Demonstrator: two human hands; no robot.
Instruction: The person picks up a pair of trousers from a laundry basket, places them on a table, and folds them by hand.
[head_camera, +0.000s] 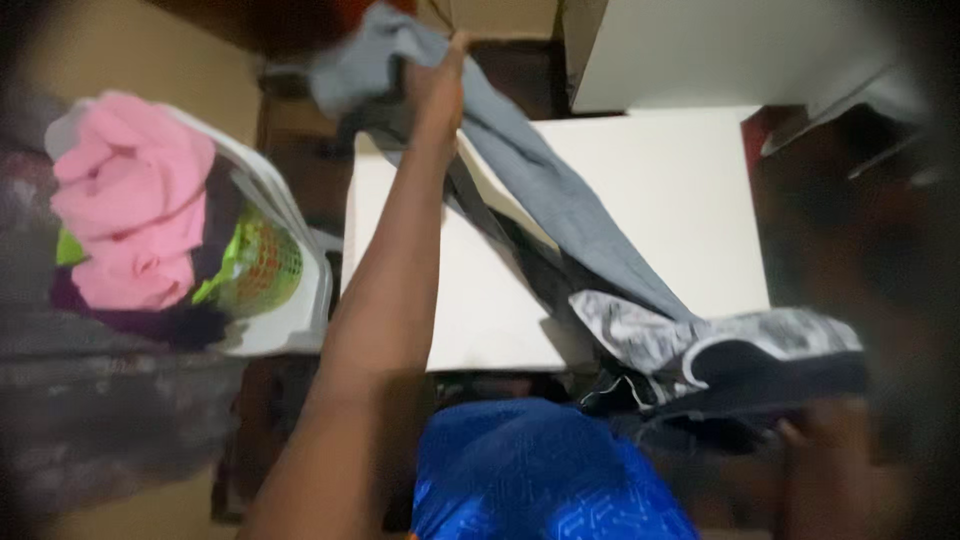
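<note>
Left hand: my left hand (438, 88) is stretched up toward twelve o'clock, fingers clenched on the top end of the grey garment (560, 190), lifting it off the table.

Right hand: my right hand (835, 450) sits down at four o'clock, dim and blurred; it lies against the lower end of the cloth, but I cannot tell whether it is gripping or just touching.

Grey garment: soft, thin woven fabric, plain slate grey, pulled into a long slack band that runs from twelve o'clock down to four o'clock across the white table (640, 200). Its upper end bunches into loose folds around my left fist.

Lower end: here the cloth turns into a mottled grey-and-white patterned panel (760, 335) with a curved white seam, and beneath that a darker, navy-looking layer that droops over the table's near edge.

White table: flat, matt, square-cornered slab at the centre of my view, with the garment draped diagonally over it.

Laundry basket: at nine o'clock, a white plastic basket (300, 300) with a smooth curved rim, well apart from the garment.

Basket contents: a fluffy pink towel (135, 210) rolled in fat folds on top, a lime-green mesh piece (262, 268) beside it, and dark purple cloth underneath.

Blue cloth: at six o'clock, right under the camera, a bright blue shiny fabric (540, 470) with a faint printed pattern.
</note>
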